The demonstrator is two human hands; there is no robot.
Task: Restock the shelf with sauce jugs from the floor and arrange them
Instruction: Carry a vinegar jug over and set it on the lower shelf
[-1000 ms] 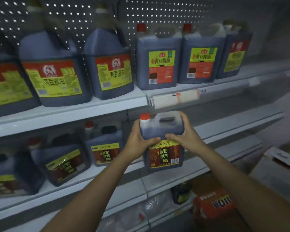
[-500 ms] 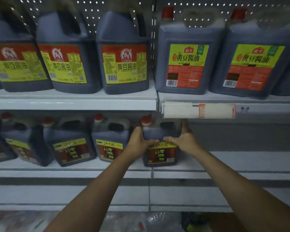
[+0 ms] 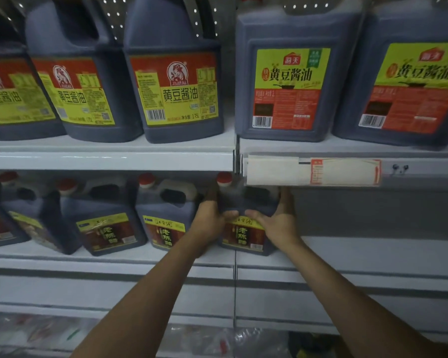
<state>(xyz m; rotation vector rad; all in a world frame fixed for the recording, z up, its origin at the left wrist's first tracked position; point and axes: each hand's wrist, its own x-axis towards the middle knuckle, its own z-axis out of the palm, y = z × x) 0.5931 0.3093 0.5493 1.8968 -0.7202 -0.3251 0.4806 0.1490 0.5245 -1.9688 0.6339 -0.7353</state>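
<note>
**Dim aisle, white shelving, pegboard behind**

Low, bluish light throughout. White metal shelving (image 3: 109,161) in tiers, split by a vertical seam (image 3: 235,280) running down just between the hands' level and below. Perforated pegboard back panel (image 3: 305,6) high above the hands, holes glowing as bright dots. Pale price-tag strip (image 3: 313,171) clipped on the shelf edge directly above the right side. Plain grey back wall (image 3: 373,213) to the right. Crinkled clear plastic wrap (image 3: 217,339) far below, near the forearms.
</note>
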